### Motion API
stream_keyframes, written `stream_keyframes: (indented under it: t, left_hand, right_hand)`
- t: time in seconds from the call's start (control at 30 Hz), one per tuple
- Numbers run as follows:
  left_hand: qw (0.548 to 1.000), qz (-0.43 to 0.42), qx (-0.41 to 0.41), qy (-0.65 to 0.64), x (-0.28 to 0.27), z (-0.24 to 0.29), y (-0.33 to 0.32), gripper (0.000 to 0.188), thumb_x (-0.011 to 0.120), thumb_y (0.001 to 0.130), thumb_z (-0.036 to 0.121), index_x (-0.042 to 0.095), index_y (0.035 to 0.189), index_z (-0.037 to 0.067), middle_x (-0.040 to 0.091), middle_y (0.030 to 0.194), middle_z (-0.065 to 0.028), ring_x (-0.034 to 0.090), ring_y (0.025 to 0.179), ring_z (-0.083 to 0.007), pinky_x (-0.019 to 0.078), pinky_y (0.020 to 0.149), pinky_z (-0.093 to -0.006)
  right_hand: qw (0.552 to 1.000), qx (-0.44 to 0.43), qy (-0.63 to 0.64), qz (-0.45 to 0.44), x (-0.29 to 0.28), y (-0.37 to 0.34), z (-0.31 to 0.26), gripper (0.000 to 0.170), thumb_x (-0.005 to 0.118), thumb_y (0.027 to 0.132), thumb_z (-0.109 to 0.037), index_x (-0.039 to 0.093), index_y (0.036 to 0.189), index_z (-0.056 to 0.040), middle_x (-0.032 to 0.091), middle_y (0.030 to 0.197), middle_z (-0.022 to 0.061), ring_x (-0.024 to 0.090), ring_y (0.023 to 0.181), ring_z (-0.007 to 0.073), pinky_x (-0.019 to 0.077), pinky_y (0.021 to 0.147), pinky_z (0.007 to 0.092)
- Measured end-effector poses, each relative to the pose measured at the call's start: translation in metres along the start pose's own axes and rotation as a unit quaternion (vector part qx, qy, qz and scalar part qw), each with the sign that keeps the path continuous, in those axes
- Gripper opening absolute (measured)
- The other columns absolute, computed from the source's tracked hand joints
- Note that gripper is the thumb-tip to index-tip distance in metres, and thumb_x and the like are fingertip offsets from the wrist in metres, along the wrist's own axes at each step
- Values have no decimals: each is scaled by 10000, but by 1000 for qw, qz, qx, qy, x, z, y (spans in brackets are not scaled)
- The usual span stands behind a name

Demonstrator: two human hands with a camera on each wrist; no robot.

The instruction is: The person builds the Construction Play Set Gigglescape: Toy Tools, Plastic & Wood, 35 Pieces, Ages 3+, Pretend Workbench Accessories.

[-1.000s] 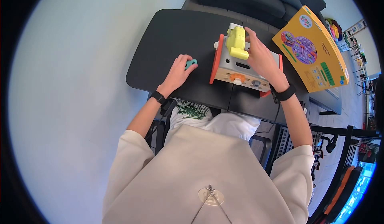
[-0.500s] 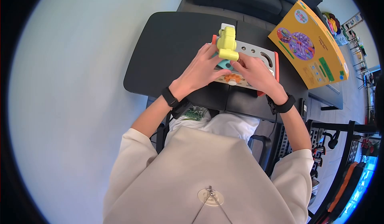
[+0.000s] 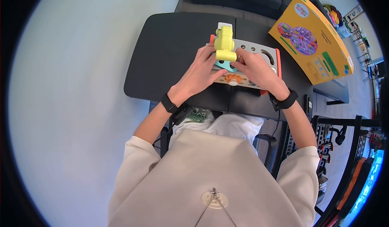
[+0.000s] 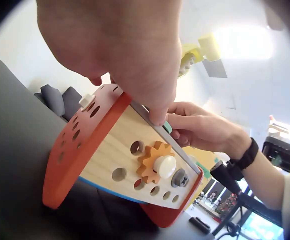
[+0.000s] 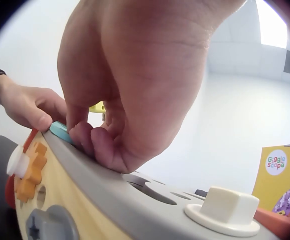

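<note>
A toy workbench (image 4: 116,152) has a grey top, red end panels and a pale wooden front with holes. On its top lies a flat teal piece with holes (image 3: 225,66), close to the front edge. My left hand (image 3: 197,74) grips the teal piece's left end, thumb at the front. My right hand (image 3: 259,72) pinches the other end with curled fingers, seen close up in the right wrist view. Just beyond both hands, a yellow piece (image 3: 224,40) stands up from the workbench and overlaps the teal one in the head view.
An orange gear (image 4: 146,167) with a white knob (image 4: 165,166) sits on the wooden front, beside a grey bolt (image 4: 180,178). A white bolt (image 5: 227,210) pokes from the top. A yellow box (image 3: 316,65) stands at the right of the black table (image 3: 170,44).
My left hand brought the teal piece from the table onto the workbench top. My right hand left the yellow piece and came down to the teal one; lately both hands barely moved.
</note>
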State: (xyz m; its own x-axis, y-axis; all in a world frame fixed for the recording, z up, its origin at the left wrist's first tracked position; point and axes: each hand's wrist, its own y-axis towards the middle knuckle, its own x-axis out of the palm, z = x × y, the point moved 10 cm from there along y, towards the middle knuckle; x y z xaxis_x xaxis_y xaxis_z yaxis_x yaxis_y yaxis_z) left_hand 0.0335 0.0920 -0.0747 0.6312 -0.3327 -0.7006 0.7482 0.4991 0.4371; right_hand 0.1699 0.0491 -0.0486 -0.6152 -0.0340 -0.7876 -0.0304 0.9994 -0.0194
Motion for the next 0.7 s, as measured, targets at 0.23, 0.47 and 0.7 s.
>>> stream_keyframes:
  t: [0.23,0.47,0.7]
  left_hand:
    - [998,-15,-28,-53,-2,2,1,596,816,953,175,529,1454,28,378,1529,-176,655,1095,-233,648,784,-308]
    - [999,-5,-44,0,-12,3,-4,781,850,912,181,428,1544,3,374,1581,-198,506,1338,-337,491,1094,-422]
    - [963,155,-122,-186,-44,-34,-49,631,534,1104,241,279,1640,27,380,1617,-185,407,1487,-324,366,1218,-495]
  right_hand:
    - [998,-28,21,45,0,-2,6,236,695,1035,-210,626,1060,14,692,768,161,672,688,315,493,660,431]
    - [991,77,23,107,-55,-58,-8,240,621,1067,-244,621,1066,-4,702,757,171,716,736,354,506,654,445]
    - [907,283,-169,261,-140,-215,155,343,651,1021,-387,671,1071,-49,755,944,193,724,927,413,562,776,504]
